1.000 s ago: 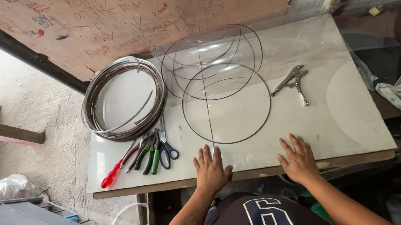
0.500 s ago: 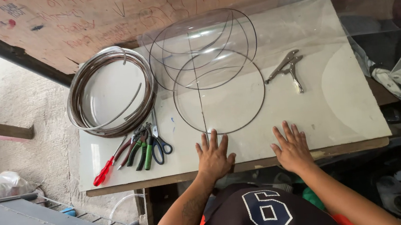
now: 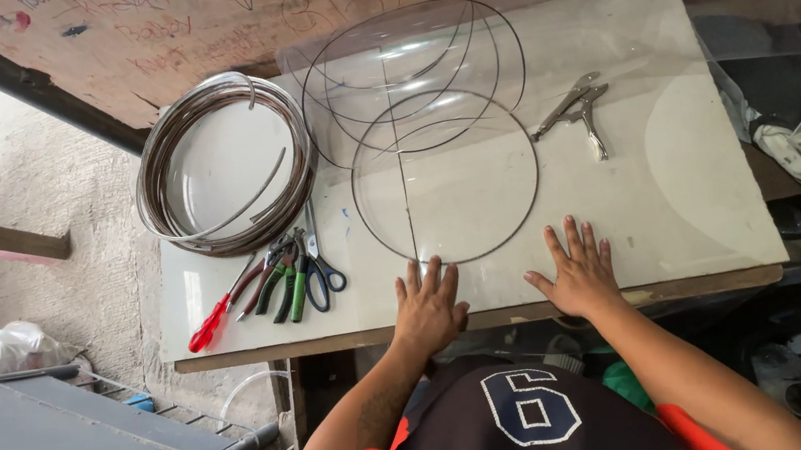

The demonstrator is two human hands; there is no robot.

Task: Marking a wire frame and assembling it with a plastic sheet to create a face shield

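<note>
Left hand flat on the near edge of the table, fingers spread, grasping nothing. Right hand likewise flat and released. Nearest wire ring just beyond both sets of fingertips — left hand nearer, almost touching its near arc. Pliers and scissors to the left. Farther: wire coil, larger rings, locking pliers beyond the right hand.
</note>
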